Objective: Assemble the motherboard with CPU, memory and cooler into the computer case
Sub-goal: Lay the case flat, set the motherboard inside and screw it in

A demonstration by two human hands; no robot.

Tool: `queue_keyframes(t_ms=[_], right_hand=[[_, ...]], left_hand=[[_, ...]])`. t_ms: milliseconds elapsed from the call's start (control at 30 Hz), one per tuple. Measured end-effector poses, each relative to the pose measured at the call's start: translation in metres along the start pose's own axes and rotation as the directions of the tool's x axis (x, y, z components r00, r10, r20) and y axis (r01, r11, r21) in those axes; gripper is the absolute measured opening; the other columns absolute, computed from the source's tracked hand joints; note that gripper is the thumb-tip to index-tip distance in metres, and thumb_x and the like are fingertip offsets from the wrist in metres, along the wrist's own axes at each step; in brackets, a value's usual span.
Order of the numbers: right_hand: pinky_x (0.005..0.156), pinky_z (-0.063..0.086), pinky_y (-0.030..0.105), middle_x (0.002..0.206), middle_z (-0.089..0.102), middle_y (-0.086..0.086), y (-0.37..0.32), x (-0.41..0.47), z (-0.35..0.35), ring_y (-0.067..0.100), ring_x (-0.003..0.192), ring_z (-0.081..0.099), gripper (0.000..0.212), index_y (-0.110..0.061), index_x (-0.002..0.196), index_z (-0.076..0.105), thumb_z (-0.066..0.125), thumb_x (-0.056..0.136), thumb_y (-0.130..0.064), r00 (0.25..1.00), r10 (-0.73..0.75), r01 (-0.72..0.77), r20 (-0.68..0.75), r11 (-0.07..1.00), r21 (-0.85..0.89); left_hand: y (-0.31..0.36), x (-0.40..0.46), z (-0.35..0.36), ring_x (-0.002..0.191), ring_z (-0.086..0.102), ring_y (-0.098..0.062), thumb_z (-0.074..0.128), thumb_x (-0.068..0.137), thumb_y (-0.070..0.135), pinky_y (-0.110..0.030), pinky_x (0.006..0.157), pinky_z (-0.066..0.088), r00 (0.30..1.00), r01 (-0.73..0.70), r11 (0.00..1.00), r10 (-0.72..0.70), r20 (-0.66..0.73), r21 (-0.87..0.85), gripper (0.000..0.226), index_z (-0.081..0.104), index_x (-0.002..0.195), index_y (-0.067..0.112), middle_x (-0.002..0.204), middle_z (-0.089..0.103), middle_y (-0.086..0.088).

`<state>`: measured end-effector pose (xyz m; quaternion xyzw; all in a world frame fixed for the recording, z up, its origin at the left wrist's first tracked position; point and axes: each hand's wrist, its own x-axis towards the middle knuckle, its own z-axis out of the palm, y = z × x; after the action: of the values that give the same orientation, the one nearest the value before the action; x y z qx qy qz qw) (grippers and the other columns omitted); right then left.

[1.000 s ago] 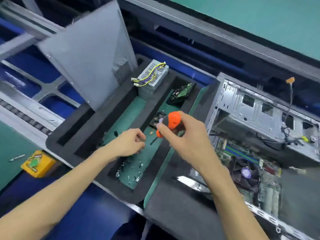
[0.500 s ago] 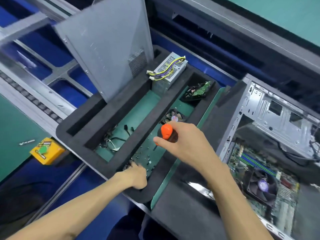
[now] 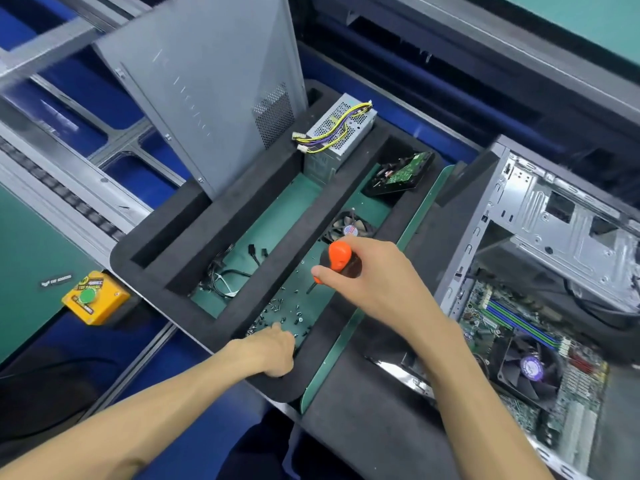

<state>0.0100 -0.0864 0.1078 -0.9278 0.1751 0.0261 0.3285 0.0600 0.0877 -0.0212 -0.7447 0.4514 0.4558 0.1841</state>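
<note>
Black foam tray (image 3: 194,268) walls box in the loose screws (image 3: 284,311); left hand (image 3: 273,351) reaches among them, fingers hidden, grip unclear. Right hand (image 3: 374,282) grips an orange screwdriver (image 3: 337,259) above. Open computer case (image 3: 554,254) with motherboard (image 3: 540,344) lies right of both hands

I can't read any text: print on the black sticker (image 3: 56,279) and yellow box (image 3: 96,297) is blurred.

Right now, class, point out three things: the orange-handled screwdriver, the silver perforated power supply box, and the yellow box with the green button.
orange-handled screwdriver (image 3: 339,255), head view, handle top.
silver perforated power supply box (image 3: 341,131), head view, top grille.
yellow box (image 3: 98,299), head view, top face.
</note>
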Motion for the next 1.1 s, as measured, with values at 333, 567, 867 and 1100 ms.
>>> queue_keyframes(t_ms=[333, 567, 867, 1100], right_hand=[[0.058, 0.035, 0.028, 0.061, 0.049, -0.009, 0.001, -0.002, -0.002, 0.010, 0.061, 0.048, 0.043, -0.031, 0.065, 0.040, 0.068, 0.085, -0.056, 1.000, -0.014, 0.013, 0.009, 1.000, 0.013], [0.060, 0.041, 0.032, 0.061, 0.050, -0.009, 0.005, -0.007, -0.007, 0.011, 0.062, 0.046, 0.043, -0.034, 0.064, 0.039, 0.070, 0.085, -0.055, 1.000, -0.003, 0.004, -0.026, 0.999, 0.035], [0.072, 0.053, 0.036, 0.064, 0.055, -0.005, 0.002, -0.016, -0.011, 0.011, 0.074, 0.060, 0.037, -0.029, 0.068, 0.047, 0.070, 0.085, -0.053, 0.997, 0.002, 0.005, -0.075, 0.996, 0.089], [0.060, 0.049, 0.026, 0.074, 0.074, -0.010, 0.004, -0.033, -0.029, 0.010, 0.059, 0.056, 0.031, -0.022, 0.071, 0.055, 0.070, 0.090, -0.041, 0.955, 0.127, 0.000, -0.267, 0.903, 0.430]], left_hand=[[-0.008, 0.033, 0.000, 0.120, 0.060, -0.023, 0.060, 0.091, 0.000, -0.031, 0.089, 0.052, 0.946, 0.215, 0.947, -0.143, -0.290, 0.237, 0.038, 0.057, 0.127, 0.010, 0.129, 0.061, -0.006], [-0.011, 0.042, 0.000, 0.110, 0.068, -0.022, 0.065, 0.084, 0.000, -0.030, 0.080, 0.053, 0.952, 0.229, 0.948, -0.170, -0.255, 0.223, 0.036, 0.064, 0.116, 0.017, 0.118, 0.069, 0.000], [-0.005, 0.032, 0.001, 0.112, 0.066, -0.022, 0.061, 0.086, -0.003, -0.030, 0.085, 0.053, 0.934, 0.262, 0.953, -0.209, -0.291, 0.155, 0.035, 0.063, 0.115, 0.015, 0.120, 0.067, -0.002], [0.000, -0.001, -0.049, 0.102, 0.067, -0.035, 0.051, 0.087, 0.001, -0.037, 0.078, 0.051, 0.888, 0.132, 0.985, -0.169, -0.428, -0.115, 0.020, 0.060, 0.105, 0.005, 0.110, 0.066, -0.016]])
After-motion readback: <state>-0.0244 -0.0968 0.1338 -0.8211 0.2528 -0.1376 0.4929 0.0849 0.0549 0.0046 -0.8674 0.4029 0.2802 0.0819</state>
